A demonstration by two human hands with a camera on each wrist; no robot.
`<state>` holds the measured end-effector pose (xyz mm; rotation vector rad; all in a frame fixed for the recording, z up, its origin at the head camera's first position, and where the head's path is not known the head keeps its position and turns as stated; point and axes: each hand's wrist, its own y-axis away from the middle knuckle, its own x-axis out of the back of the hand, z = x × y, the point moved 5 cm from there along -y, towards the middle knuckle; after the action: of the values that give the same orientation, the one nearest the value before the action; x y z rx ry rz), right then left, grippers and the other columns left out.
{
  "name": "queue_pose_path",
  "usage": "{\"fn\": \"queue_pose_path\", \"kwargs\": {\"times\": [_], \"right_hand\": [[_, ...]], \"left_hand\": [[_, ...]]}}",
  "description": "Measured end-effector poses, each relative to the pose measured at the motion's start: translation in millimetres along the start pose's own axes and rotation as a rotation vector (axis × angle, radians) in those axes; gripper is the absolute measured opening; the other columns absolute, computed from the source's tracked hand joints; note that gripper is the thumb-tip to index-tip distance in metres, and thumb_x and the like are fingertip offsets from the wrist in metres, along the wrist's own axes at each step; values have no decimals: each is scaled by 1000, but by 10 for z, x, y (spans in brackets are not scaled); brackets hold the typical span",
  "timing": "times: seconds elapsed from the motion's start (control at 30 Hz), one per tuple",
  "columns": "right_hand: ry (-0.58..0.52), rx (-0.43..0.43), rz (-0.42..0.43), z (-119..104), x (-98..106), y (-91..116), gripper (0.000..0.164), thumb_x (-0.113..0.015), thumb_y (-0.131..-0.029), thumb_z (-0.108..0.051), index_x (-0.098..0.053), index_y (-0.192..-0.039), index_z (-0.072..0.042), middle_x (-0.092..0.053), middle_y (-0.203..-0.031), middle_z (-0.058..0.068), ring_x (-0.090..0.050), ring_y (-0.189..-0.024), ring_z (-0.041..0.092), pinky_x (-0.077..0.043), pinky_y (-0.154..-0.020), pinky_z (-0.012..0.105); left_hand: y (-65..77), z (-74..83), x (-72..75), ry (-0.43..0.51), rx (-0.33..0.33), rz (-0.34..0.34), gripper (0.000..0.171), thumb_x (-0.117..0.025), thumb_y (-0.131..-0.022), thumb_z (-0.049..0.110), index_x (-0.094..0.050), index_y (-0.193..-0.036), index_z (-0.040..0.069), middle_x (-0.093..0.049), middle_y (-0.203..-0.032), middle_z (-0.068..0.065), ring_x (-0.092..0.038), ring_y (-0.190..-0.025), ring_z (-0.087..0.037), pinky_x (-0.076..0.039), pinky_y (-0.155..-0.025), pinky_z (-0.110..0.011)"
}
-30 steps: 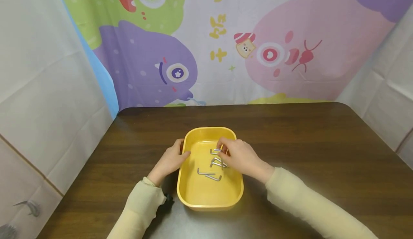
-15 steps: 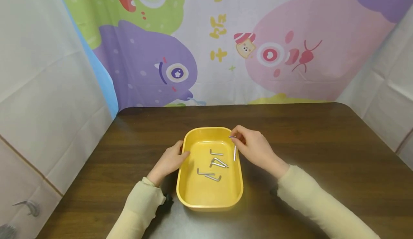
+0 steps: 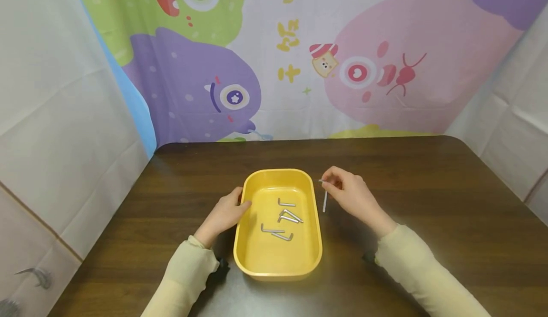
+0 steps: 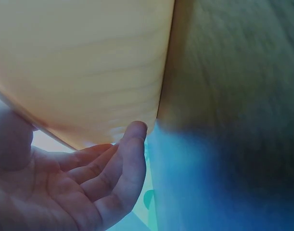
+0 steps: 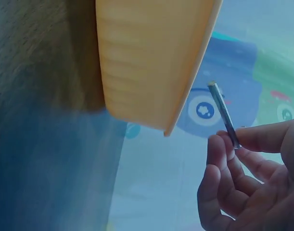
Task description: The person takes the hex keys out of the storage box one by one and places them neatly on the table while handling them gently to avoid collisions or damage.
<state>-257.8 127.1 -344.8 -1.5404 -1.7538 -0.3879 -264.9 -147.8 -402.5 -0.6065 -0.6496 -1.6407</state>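
Note:
A yellow plastic tray stands on the table with several silver L-shaped hex keys lying inside. My left hand grips the tray's left wall, thumb over the rim; its fingers lie against the outer side in the left wrist view. Just beyond the right rim, my right hand pinches one hex key between thumb and fingertips. The long arm of that key hangs down in the head view; part of its bend is covered by the fingers.
The dark wooden table stretches to both sides of the tray. A cartoon-printed curtain hangs at the table's back edge, with pale cloth walls left and right.
My right hand has lifted a hex key out of the tray and carried it right, past the rim. The left hand stays on the tray's left wall.

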Motion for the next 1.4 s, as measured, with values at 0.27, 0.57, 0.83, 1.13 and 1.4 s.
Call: {"fn": "queue_pose_path", "kwargs": {"times": [0.27,0.57,0.83,1.13,1.4], "right_hand": [[2,-71,-43,196,-17,4,10,-59,-87,-20,-60,-91,-11,-58,-67,1,-57,-60,16,-42,-54,28],[37,-127,-119,403,-109,10,12,-60,-86,-19,-61,-94,-10,-61,-67,2,-58,-62,18,-41,-55,28],[77,-151,-200,502,-223,-9,10,-59,-87,-18,-61,-94,-10,-59,-66,0,-56,-61,16,-42,-54,28],[83,-177,-242,584,-286,-15,10,-60,-86,-18,-61,-91,-10,-58,-65,0,-53,-58,13,-42,-54,27],[141,-203,-314,546,-319,14,9,-61,-85,-17,-61,-87,-9,-59,-67,0,-53,-58,12,-42,-54,27]], "left_hand": [[7,12,4,6,8,-2,40,-50,-91,23,-45,-125,3,-62,-99,-12,-61,-71,-16,-51,-67,-31],[15,12,2,6,5,-3,39,-50,-91,23,-46,-123,3,-62,-97,-12,-61,-71,-16,-51,-65,-30],[8,11,10,-1,6,2,39,-50,-91,23,-46,-124,3,-63,-98,-13,-61,-71,-16,-51,-65,-31],[-2,8,1,-5,4,5,39,-50,-91,24,-46,-124,4,-63,-100,-12,-61,-72,-16,-51,-66,-31],[14,21,10,-1,2,0,40,-50,-91,24,-46,-125,3,-63,-102,-13,-61,-73,-16,-51,-67,-32]]}}
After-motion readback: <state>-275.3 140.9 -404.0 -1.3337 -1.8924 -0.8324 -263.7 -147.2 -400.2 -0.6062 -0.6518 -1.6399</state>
